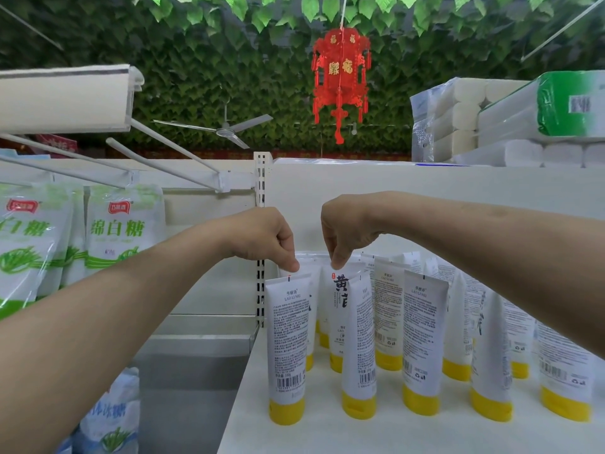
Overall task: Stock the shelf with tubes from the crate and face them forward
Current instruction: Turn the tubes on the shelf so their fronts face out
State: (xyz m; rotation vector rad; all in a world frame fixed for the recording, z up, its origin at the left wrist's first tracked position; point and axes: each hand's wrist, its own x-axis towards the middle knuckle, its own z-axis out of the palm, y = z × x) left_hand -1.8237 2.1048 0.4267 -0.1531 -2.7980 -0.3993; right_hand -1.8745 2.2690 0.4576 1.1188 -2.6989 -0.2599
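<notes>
Left forearm (98,322) nearest, 7 o'clock. Pinching one crimp apiece with left hand (262,237), right hand (347,227); risks toppling crowded cap-down tubes (422,339) toward shelf (327,434) edge at 6 o'clock.

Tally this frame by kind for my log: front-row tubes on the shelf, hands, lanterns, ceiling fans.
Front-row tubes: 5
Hands: 2 (left hand, right hand)
Red lantern: 1
Ceiling fan: 1
Total: 9
The tubes behind the front row overlap too much to count.
</notes>
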